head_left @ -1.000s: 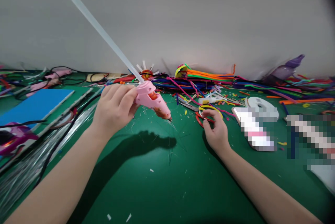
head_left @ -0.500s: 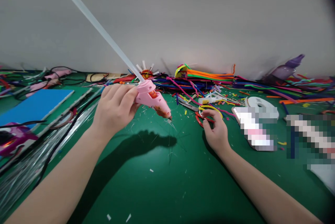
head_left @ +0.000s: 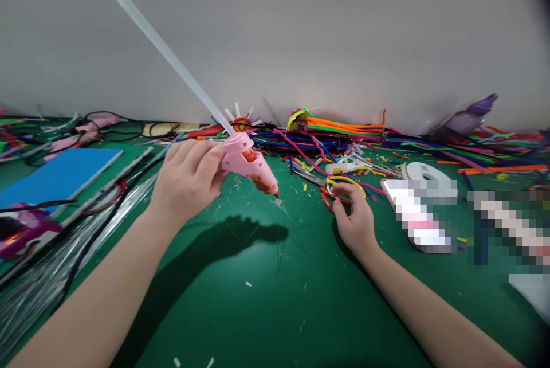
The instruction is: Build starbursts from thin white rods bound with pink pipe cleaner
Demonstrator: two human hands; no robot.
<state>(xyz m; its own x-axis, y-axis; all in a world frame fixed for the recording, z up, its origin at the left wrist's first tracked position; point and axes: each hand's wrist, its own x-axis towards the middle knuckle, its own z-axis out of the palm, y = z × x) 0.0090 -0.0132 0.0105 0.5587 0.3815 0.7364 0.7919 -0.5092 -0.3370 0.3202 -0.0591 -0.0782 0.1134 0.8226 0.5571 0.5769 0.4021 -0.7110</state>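
My left hand (head_left: 184,179) is closed around a pink glue gun (head_left: 249,163), raised over the table with its nozzle pointing down to the right. A long translucent glue stick (head_left: 158,47) juts from its back, up to the left. Thin glue strings trail below the nozzle, and the hand's shadow falls beneath. My right hand (head_left: 356,213) is low over the table, fingers curled with thumb and forefinger close together beside the red-handled scissors (head_left: 325,199). Whatever may be between those fingertips is too small or hidden to make out. Yellow pipe cleaner (head_left: 350,180) lies just behind this hand.
Bundled pipe cleaners (head_left: 344,125) line the back wall. A phone (head_left: 415,216) and white tape roll (head_left: 425,176) lie to the right. Leftward are a blue board (head_left: 64,176), black cables and clear plastic strips (head_left: 51,293). Scraps dot the green table (head_left: 275,322).
Almost nothing differs. The view has shifted very slightly, and both hands keep their places, the left one still gripping the glue gun.
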